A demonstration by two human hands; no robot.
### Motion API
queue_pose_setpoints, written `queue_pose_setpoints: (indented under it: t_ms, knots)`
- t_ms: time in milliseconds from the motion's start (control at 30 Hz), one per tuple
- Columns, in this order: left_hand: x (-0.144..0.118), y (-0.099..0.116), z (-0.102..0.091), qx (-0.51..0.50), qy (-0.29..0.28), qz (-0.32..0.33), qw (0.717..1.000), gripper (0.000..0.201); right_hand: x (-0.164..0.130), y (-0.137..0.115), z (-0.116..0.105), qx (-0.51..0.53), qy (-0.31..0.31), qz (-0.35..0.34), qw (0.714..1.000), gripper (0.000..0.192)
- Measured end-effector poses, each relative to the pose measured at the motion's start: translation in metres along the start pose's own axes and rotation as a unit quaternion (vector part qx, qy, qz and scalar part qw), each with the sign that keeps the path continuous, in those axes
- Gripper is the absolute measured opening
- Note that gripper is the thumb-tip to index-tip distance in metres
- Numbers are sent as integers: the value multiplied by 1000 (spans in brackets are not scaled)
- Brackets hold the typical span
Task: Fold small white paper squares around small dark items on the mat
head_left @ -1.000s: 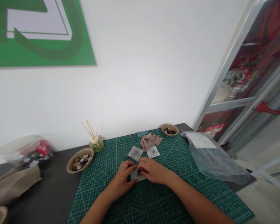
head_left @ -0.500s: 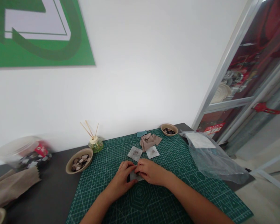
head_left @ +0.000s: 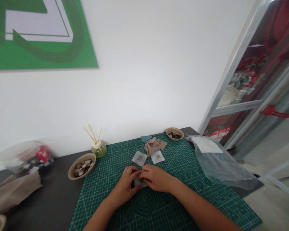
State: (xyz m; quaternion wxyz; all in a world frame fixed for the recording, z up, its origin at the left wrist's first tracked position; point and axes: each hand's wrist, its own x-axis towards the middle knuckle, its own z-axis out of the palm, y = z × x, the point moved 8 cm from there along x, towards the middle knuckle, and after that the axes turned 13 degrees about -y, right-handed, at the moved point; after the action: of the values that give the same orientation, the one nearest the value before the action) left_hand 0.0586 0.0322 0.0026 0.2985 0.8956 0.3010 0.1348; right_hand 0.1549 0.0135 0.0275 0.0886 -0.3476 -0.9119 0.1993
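Both hands work close together at the middle of the green cutting mat [head_left: 110, 192]. A small white square wipe [head_left: 137, 182] with grey smudges lies between them, largely covered by fingers. My left hand [head_left: 125, 186] is closed about its left side, thumb at the near edge and fingertips at the far edge. My right hand [head_left: 156, 178] has its fingers curled and pressed together over the wipe; what they pinch is hidden. Just beyond are a smudged white square [head_left: 139, 158], another smudged square [head_left: 157, 157] and a crumpled brown cloth [head_left: 154, 146].
Bowls of round stones stand at left [head_left: 72, 170] and far right [head_left: 168, 131]. Near the wall are a reed diffuser [head_left: 99, 149] and a blue-green cloth piece [head_left: 146, 138]. A clear plastic bag [head_left: 216, 163] overhangs the right edge. Brown fabric [head_left: 16, 194] and a plastic tub [head_left: 16, 157] sit left.
My right fingers have shifted very slightly over the wipe. Everything else stays in place.
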Motion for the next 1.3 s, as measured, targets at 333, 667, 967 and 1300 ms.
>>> queue_pose_setpoints:
  t_ms: [333,667,967,1300]
  knots:
    - [1,2,-2,-2,-5,-6,1000,42,1,0,3,-2,0,-5,1000,19]
    - [1,2,-1,-5,-7,-9,1000,36,2,0,3,-10,2,10,1000,14]
    - [0,1,-1,-1,-7,-5,1000,47,1,5,0,-5,19,21,1000,11]
    - [1,5,-3,12,-6,-4,1000,45,1,4,0,2,24,16,1000,10]
